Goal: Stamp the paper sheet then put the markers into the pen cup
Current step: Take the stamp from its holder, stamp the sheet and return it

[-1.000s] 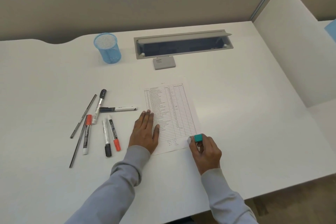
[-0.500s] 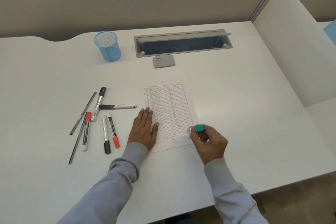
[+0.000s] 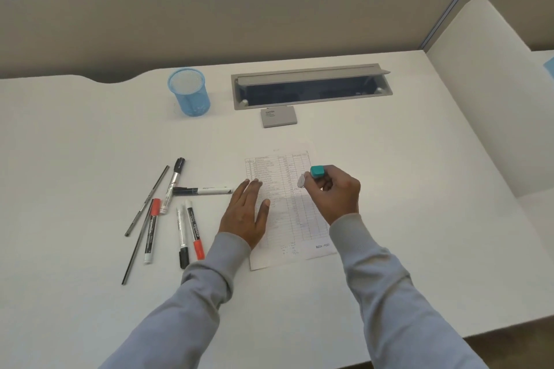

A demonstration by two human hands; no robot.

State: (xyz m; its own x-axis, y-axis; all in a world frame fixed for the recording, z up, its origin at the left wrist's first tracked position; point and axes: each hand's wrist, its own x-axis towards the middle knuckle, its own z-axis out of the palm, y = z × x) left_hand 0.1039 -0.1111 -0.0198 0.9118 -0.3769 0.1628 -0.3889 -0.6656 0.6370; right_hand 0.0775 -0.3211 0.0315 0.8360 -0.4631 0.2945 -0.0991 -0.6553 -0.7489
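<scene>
A printed paper sheet [image 3: 284,237] lies on the white desk, with a small blue stamped mark near its lower right corner. My left hand [image 3: 244,214] rests flat on the sheet's left edge, fingers apart. My right hand [image 3: 335,193] holds a small teal-topped stamp [image 3: 316,172] lifted above the sheet's right side. Several markers [image 3: 183,210] with black and red caps lie scattered left of the sheet, beside two thin dark rods [image 3: 147,201]. A blue mesh pen cup [image 3: 189,93] stands at the back left with nothing showing inside it.
A grey ink pad [image 3: 278,117] lies closed in front of an open grey cable tray [image 3: 310,85] set into the desk. A beige partition runs behind the desk, and a white side panel [image 3: 485,93] rises at the right.
My right hand has lifted the stamp off the sheet's lower right corner and moved it up and away from me, leaving a blue mark. My left hand stays flat on the sheet.
</scene>
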